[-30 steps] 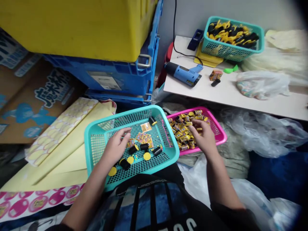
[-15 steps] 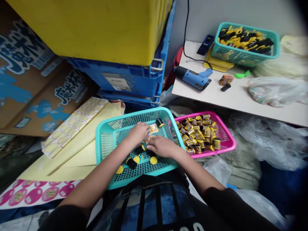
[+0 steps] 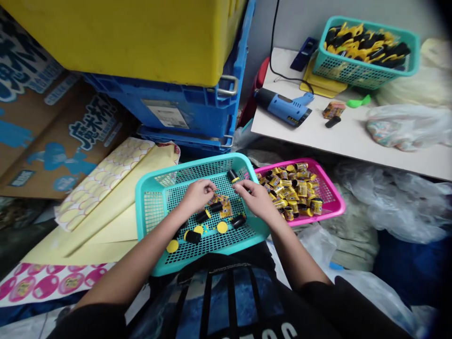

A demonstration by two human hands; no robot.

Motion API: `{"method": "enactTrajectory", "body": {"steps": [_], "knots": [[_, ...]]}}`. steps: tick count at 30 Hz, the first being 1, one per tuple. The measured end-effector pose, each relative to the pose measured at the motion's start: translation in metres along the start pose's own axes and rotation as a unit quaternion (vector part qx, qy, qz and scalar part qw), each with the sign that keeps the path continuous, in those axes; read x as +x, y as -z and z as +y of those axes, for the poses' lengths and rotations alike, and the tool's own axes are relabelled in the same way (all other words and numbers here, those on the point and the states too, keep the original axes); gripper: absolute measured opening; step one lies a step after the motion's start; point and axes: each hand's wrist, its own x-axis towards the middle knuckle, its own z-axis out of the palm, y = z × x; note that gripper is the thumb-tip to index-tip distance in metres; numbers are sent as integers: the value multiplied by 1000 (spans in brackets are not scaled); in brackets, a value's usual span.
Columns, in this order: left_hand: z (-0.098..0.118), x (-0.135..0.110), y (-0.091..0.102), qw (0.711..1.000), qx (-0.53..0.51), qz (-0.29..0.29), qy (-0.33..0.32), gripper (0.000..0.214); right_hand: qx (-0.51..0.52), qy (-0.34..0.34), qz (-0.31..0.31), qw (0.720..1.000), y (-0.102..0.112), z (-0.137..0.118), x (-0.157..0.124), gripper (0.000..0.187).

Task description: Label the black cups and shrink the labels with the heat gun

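Observation:
A teal mesh basket (image 3: pixel 148 207) rests on my lap, holding small black tubes (image 3: pixel 192 236), loose yellow caps (image 3: pixel 222 227) and orange printed labels (image 3: pixel 225 207). Both hands hover over its middle. My left hand (image 3: pixel 196 194) is curled, its fingertips pinching something small near the labels. My right hand (image 3: pixel 254 197) is also curled, with fingertips pinched on something I cannot make out. Just right of it sits a pink basket (image 3: pixel 332 200) full of labelled yellow-and-black tubes (image 3: pixel 291 186).
Yellow sticker sheets (image 3: pixel 106 188) lie to the left, beside cardboard boxes (image 3: pixel 52 127) and stacked blue (image 3: pixel 183 103) and yellow crates (image 3: pixel 141 37). A white table (image 3: pixel 335 136) carries a blue heat gun (image 3: pixel 284 106), another teal basket (image 3: pixel 367 52) and plastic bags (image 3: pixel 406 125).
My right hand left the pink basket, crossed into the teal basket, then lifted toward its far side. My left hand moved right to meet it over the labels.

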Motion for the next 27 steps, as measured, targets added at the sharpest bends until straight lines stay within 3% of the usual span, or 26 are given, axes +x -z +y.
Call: {"method": "enactTrajectory", "body": {"steps": [2, 4, 6, 8, 11, 13, 15, 18, 20, 23, 25, 27], "knots": [[6, -20, 9, 997, -5, 61, -49, 16, 88, -47, -39, 994, -6, -4, 1, 54], [10, -38, 14, 980, -18, 137, -142, 15, 179, -83, -114, 974, -13, -9, 0, 66], [12, -50, 15, 963, -31, 176, -201, 14, 230, -86, -165, 955, -21, -15, -1, 63], [14, -56, 13, 960, -43, 184, -207, 13, 238, -71, -163, 955, -28, -19, -2, 50], [16, -58, 10, 964, -90, 186, -169, 11, 233, -54, -116, 964, -34, -20, -1, 35], [19, -59, 9, 958, -177, 189, -122, 8, 221, -50, -89, 970, -34, -18, 0, 30], [22, -59, 10, 937, -300, 172, -57, 3, 188, -44, -77, 978, -32, -17, 1, 26], [26, -58, 10, 897, -428, 95, 49, 24, 109, -8, -74, 991, -32, -18, -2, 21], [29, -55, 9, 884, -453, 62, 100, 35, 55, 58, -67, 995, -33, -19, -4, 16], [30, -52, 7, 870, -460, 88, 153, 43, 20, 159, -74, 984, -35, -20, -6, 13], [30, -51, 7, 865, -458, 110, 175, 47, 31, 158, -51, 986, -35, -20, -5, 17], [31, -51, 7, 866, -453, 105, 186, 50, 48, 115, -3, 992, -33, -19, -1, 16]]}}
